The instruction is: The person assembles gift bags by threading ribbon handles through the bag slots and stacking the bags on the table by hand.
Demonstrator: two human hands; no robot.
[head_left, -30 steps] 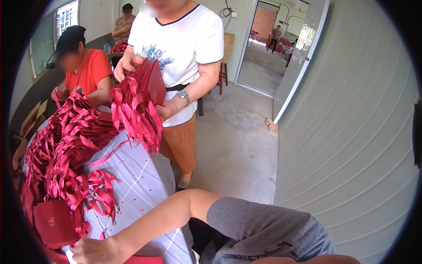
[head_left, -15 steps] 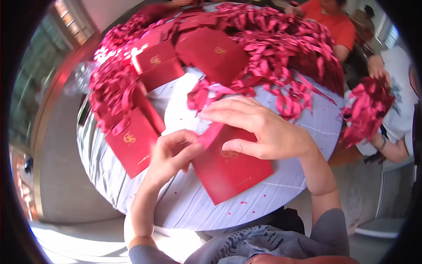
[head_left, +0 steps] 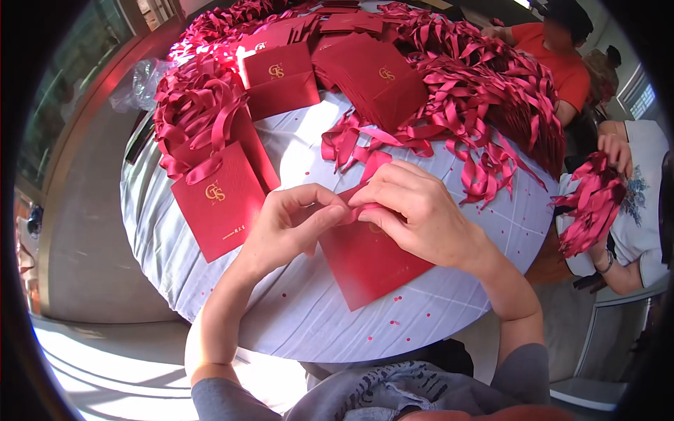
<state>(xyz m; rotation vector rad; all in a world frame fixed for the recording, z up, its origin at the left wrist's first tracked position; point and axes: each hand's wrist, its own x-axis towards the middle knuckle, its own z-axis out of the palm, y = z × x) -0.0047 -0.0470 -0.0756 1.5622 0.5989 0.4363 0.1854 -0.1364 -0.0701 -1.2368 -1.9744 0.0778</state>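
A red paper bag (head_left: 372,270) lies flat on the table in front of me, its top edge partly covered by my hands. My left hand (head_left: 295,224) pinches a pink-red ribbon (head_left: 361,210) between thumb and index finger. Close beside it, the thumb and fingers of my right hand (head_left: 418,214) are closed on the same ribbon, just above the bag's top. Left of my left hand rests another red bag (head_left: 217,203) with a gold emblem and a ribbon at its top edge.
Stacks of red bags (head_left: 372,77) and heaps of pink-red ribbon (head_left: 484,77) fill the far side of the round table with a pale cloth (head_left: 295,323). Clear plastic (head_left: 140,84) lies at the left edge. At right, a person (head_left: 639,189) holds a ribboned bundle (head_left: 593,200); another wears orange (head_left: 551,59).
My right hand, spread over the bag before, has closed on the ribbon and come close to my left hand. The view has shifted slightly.
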